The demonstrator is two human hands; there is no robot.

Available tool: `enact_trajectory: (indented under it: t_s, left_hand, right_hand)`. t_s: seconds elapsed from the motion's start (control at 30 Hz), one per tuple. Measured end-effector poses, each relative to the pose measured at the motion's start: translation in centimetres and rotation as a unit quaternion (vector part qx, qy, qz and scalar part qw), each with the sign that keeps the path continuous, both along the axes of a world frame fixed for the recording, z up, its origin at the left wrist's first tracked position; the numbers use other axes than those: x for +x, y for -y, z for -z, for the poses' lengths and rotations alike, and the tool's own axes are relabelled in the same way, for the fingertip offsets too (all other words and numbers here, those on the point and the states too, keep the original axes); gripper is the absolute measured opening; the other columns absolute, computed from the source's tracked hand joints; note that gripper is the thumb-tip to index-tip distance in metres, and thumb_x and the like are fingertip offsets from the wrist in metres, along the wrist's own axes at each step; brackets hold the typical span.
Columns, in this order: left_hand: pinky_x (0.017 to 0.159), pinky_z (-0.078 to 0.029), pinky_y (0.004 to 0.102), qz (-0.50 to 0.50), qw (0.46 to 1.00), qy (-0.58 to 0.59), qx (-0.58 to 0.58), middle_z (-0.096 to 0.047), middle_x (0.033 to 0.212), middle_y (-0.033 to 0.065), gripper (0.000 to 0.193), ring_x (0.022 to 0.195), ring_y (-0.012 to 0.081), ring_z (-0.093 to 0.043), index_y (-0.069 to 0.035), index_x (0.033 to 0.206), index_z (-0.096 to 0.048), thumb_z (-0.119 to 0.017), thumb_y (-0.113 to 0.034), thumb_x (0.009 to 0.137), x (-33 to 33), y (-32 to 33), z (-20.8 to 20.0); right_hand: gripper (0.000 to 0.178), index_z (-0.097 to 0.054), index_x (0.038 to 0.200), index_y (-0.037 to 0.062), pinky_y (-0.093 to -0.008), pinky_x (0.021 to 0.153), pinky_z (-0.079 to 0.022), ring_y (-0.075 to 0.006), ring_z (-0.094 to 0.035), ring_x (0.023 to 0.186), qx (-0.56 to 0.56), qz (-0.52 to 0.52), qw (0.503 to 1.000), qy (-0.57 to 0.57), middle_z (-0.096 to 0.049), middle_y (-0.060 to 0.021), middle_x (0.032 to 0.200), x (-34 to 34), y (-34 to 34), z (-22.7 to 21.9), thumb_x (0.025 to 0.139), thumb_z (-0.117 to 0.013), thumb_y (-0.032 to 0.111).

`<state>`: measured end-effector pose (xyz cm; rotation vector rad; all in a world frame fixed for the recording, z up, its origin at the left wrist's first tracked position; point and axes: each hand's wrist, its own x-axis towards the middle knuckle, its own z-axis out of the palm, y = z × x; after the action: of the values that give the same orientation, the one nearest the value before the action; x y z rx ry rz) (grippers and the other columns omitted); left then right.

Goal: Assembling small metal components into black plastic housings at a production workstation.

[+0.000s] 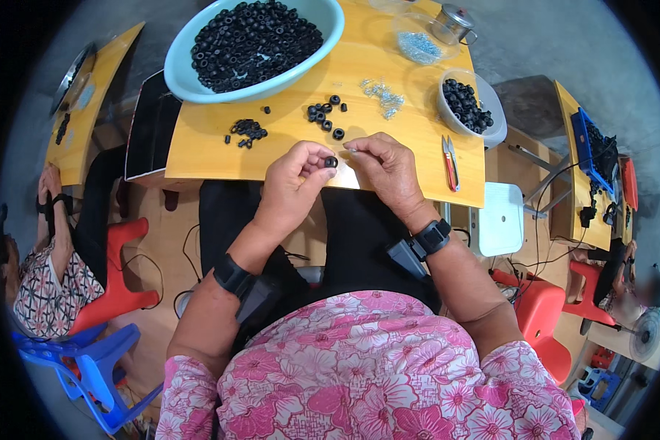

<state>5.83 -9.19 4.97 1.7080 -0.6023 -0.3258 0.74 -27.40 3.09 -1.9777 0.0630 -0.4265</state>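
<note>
Close to the table's front edge, my left hand [298,174] pinches a round black ring-shaped part [331,161] between thumb and fingers. Just to its right, my right hand [387,167] is closed in a pinch on a tiny shiny piece [351,149], too small to name. The two hands are a little apart. Beyond them lie several loose black rings [325,125]. A pile of smaller black parts [248,131] lies to the left, and a scatter of small silvery pieces [383,98] farther to the right.
A light-blue basin [174,70] full of black parts stands at the back left. At right are a clear tub [497,110] of black parts, red-handled snips [449,163], a dish of silvery pieces [418,47] and a metal cup [455,20]. Other people sit at both sides.
</note>
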Motion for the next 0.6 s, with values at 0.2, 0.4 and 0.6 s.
enact_trajectory:
  t_s: [0.2, 0.4, 0.6]
  left_hand:
    - [0.074, -0.046, 0.0214, 0.029, 0.959, -0.236, -0.152, -0.06, 0.095, 0.0038, 0.02, 0.082, 0.0068, -0.054, -0.003, 0.106, -0.055, -0.059, 0.0, 0.086, -2.2, -4.0, 0.6]
    - [0.071, -0.046, 0.0213, 0.007, 0.889, -0.376, -0.262, -0.057, 0.089, 0.002, 0.019, 0.078, 0.0083, -0.055, -0.008, 0.1, -0.055, -0.06, 0.001, 0.085, -4.1, -7.0, 2.3]
    - [0.073, -0.048, 0.0222, -0.004, 0.884, -0.378, -0.275, -0.057, 0.091, 0.0018, 0.018, 0.077, 0.0091, -0.056, -0.007, 0.1, -0.054, -0.061, 0.001, 0.085, -5.4, -8.2, 3.7]
  right_hand:
    - [0.011, -0.07, 0.089, 0.0009, -0.0273, 0.064, -0.049, -0.0183, -0.062, 0.071, 0.076, -0.065, 0.993, -0.067, -0.065, -0.0103, 0.082, -2.1, -2.8, -0.8, 0.079, -0.065, 0.001]
    - [0.01, -0.07, 0.087, 0.0039, -0.0293, 0.064, -0.05, -0.0223, -0.063, 0.07, -0.032, -0.113, 0.992, -0.042, -0.065, -0.011, 0.077, -3.0, -6.4, -3.3, 0.077, -0.067, 0.002]
    - [0.012, -0.068, 0.085, 0.0045, -0.0328, 0.063, -0.049, -0.0268, -0.062, 0.069, -0.107, -0.153, 0.982, 0.022, -0.063, -0.0117, 0.074, -2.9, -8.0, -3.7, 0.073, -0.068, 0.002]
